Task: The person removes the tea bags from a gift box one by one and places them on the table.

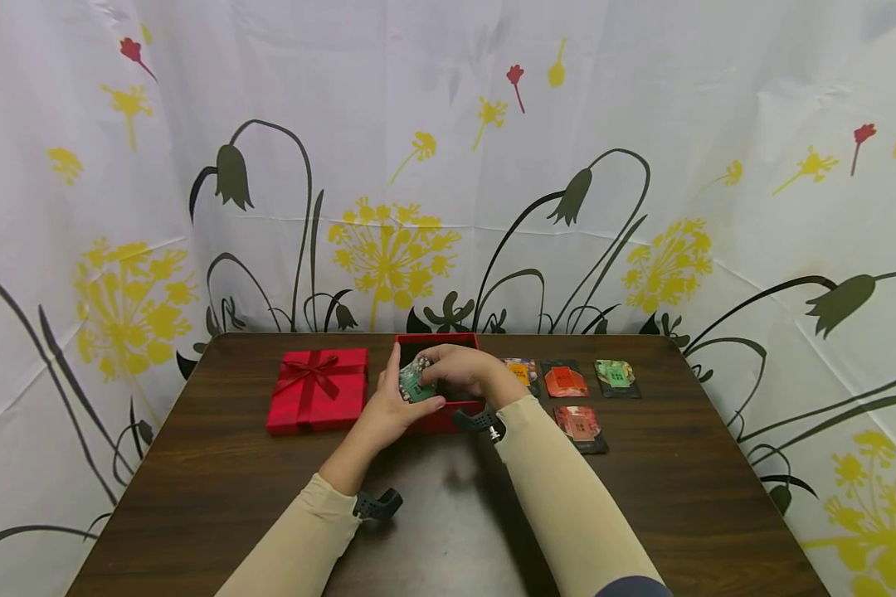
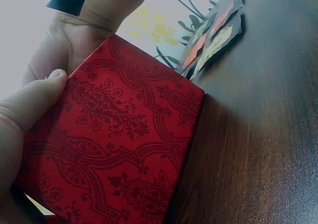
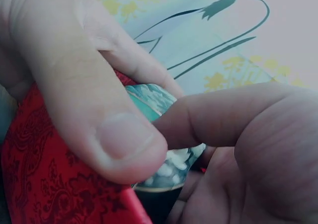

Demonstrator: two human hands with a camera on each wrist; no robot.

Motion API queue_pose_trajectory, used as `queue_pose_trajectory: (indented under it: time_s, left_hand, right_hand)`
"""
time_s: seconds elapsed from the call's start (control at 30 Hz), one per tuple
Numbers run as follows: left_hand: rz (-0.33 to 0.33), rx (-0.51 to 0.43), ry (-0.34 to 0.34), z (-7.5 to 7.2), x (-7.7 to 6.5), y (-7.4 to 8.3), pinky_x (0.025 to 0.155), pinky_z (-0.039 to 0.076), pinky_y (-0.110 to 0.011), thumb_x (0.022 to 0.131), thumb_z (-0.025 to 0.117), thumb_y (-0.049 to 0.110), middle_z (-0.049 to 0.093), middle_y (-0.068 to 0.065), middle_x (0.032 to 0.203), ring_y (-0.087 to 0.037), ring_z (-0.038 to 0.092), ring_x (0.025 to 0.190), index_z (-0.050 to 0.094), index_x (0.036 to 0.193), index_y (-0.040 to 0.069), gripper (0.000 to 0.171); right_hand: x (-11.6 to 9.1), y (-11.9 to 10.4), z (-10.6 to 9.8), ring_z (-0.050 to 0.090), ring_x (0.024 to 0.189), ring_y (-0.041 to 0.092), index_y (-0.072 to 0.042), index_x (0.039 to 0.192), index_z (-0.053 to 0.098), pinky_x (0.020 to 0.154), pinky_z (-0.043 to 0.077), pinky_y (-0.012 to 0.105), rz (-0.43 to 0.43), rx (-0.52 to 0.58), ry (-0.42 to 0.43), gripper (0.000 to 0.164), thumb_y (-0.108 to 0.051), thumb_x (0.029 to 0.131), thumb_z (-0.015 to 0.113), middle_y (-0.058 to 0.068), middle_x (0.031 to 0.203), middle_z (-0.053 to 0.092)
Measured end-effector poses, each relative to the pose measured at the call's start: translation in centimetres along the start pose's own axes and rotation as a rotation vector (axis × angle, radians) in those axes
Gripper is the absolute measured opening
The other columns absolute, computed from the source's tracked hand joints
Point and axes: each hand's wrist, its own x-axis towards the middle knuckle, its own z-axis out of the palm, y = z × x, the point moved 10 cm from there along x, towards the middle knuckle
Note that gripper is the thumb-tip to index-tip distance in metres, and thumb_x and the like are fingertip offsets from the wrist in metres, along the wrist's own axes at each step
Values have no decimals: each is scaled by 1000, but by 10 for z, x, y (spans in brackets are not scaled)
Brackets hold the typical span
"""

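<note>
A small green patterned packet [image 1: 415, 380] is held over the red box [image 1: 436, 419]. My right hand [image 1: 459, 371] pinches it, with the thumb on its face and curled fingers behind, as the right wrist view shows. At the box's left side, my left hand [image 1: 390, 408] has its thumb and index finger spread straight around the packet. In the left wrist view the left thumb [image 2: 37, 101] lies at the edge of the box's patterned front face [image 2: 114, 134]. Hands hide part of the packet and the box's inside.
Left of the box is a red lid [image 1: 319, 394] with a ribbon bow. To the right lie a yellow packet [image 1: 523, 373], an orange-red packet [image 1: 565, 381], a green packet [image 1: 616, 377] and a reddish packet [image 1: 579, 424]. A flowered curtain [image 1: 433, 166] hangs behind the wooden table [image 1: 194, 497].
</note>
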Motion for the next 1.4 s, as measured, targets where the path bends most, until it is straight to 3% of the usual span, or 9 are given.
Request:
queue_pose_trajectory:
  time_s: [0.37, 0.57, 0.73, 0.87, 1.0, 1.13, 1.23, 1.4]
  left_hand:
    - [5, 35, 3, -1, 0, 2, 123, 35, -75, 86, 87, 61, 18, -25, 176, -52, 39, 156, -10, 176, 35, 135]
    - [-5, 38, -5, -1, 0, -1, 125, 35, -72, 85, 87, 62, 20, -25, 175, -50, 38, 157, -9, 176, 32, 136]
    - [8, 23, 3, -2, 0, 1, 126, 32, -73, 85, 88, 61, 20, -25, 175, -51, 34, 159, -8, 176, 32, 135]
    - [21, 10, 2, -2, 0, 2, 127, 27, -75, 86, 88, 59, 19, -26, 176, -52, 28, 162, -7, 177, 30, 135]
    - [3, 17, -1, -1, 0, 0, 127, 26, -77, 85, 87, 63, 12, -25, 179, -54, 23, 164, -7, 177, 32, 135]
    - [-12, 24, 5, -2, 0, -1, 126, 27, -77, 85, 86, 64, 10, -25, 181, -55, 23, 164, -8, 176, 34, 135]
    - [-14, 24, 8, -2, 0, -2, 125, 28, -78, 85, 87, 63, 10, -25, 181, -55, 24, 163, -8, 176, 34, 135]
    - [-18, 16, 9, -2, -1, -2, 125, 28, -78, 84, 88, 62, 10, -23, 181, -54, 23, 164, -8, 176, 35, 136]
  right_hand:
    - [-7, -9, 5, 65, 89, 16, -12, 112, 69, 74, 59, 29, -153, -19, -29, 15, -6, 100, 76, 4, 103, 70]
    - [-15, -20, -1, 65, 99, 18, -10, 116, 66, 85, 59, 30, -262, -13, 48, 20, -7, 99, 76, 4, 111, 67]
    - [-25, -26, -7, 68, 106, 18, -10, 132, 65, 92, 60, 29, -347, -13, 126, 32, -12, 102, 75, 5, 120, 68]
    - [-38, -31, -14, 69, 106, 18, -11, 138, 64, 91, 61, 29, -440, -34, 234, 37, -17, 103, 75, 7, 124, 69]
    - [-57, -35, -23, 71, 102, 15, -14, 133, 65, 86, 61, 28, -505, -92, 378, 31, -22, 105, 75, 7, 122, 71]
    - [-76, -32, -33, 67, 77, 17, -20, 133, 64, 65, 60, 29, -477, -130, 513, 31, -29, 105, 75, 7, 115, 70]
    - [-93, -27, -43, 62, 69, 20, -20, 135, 62, 52, 57, 34, -446, -121, 600, 35, -32, 105, 76, 11, 111, 69]
    - [-122, -13, -62, 67, 92, 20, -13, 134, 61, 68, 61, 31, -458, -72, 696, 33, -24, 106, 74, 14, 118, 68]
